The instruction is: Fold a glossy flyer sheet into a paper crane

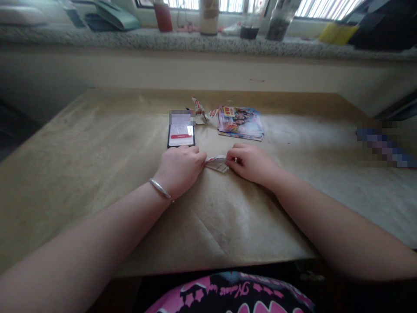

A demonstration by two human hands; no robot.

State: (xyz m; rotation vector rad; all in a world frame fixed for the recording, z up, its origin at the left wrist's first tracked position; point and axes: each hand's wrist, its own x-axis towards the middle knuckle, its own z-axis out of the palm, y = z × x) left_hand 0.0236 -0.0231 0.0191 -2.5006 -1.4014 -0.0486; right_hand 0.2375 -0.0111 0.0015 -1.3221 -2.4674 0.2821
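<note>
Brown-papered tabletop [81, 174] runs below a granite windowsill [195, 43]. A folded paper slip [216, 164] lies mid-table, long axis running sideways, its ends pinched between the curled left hand [180, 170] and right hand [252, 163].

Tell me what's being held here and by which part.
The left hand and right hand hold a folded strip of printed paper between their fingers, the left at its left end, the right at its right end.
</note>
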